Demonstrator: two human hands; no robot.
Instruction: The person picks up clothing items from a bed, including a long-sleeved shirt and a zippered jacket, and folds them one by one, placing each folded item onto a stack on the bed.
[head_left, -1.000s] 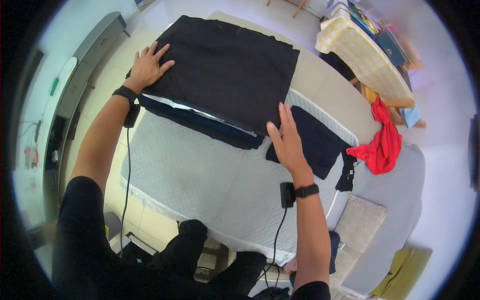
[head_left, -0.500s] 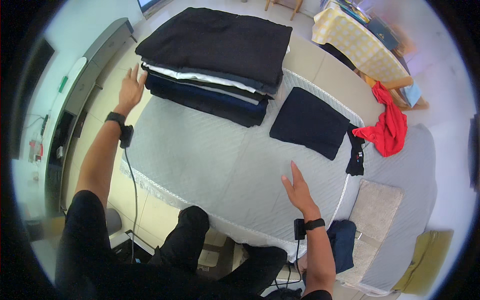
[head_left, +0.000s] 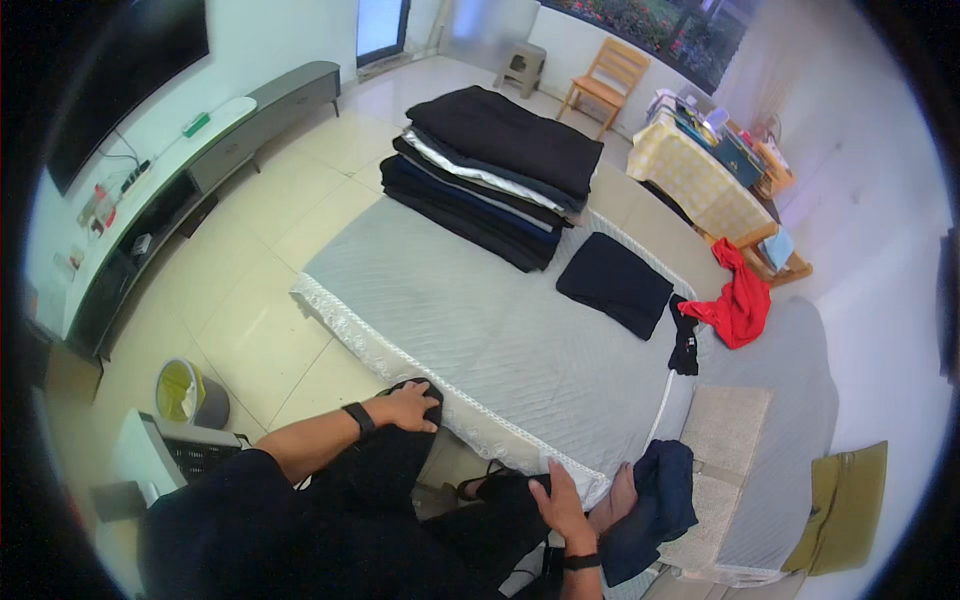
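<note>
My left hand (head_left: 405, 407) rests on my left knee in black trousers, fingers spread and nothing held. My right hand (head_left: 560, 502) lies at my right knee with fingers stretched out, also holding nothing. Beyond them, a tall stack of folded clothes (head_left: 505, 145), mostly black and navy with a white layer, stands on the quilted grey cover (head_left: 440, 285). Right of the stack lies a single folded dark garment (head_left: 614, 284). A small black cloth piece (head_left: 684, 342) is next to it. A crumpled dark blue garment (head_left: 655, 505) sits right of my right hand.
A red garment (head_left: 742, 305) drapes at the right near a wooden chair. A beige mat (head_left: 728, 425) and an olive cushion (head_left: 845, 510) lie at the right. A bin (head_left: 205, 400) stands left on the floor, below a long TV cabinet (head_left: 240, 145). A checked-cloth table (head_left: 680, 160) stands far right.
Both hands have come back from over the grey cover to my knees. The view has tilted up and shows more of the room. The stack and folded garment appear unmoved.
</note>
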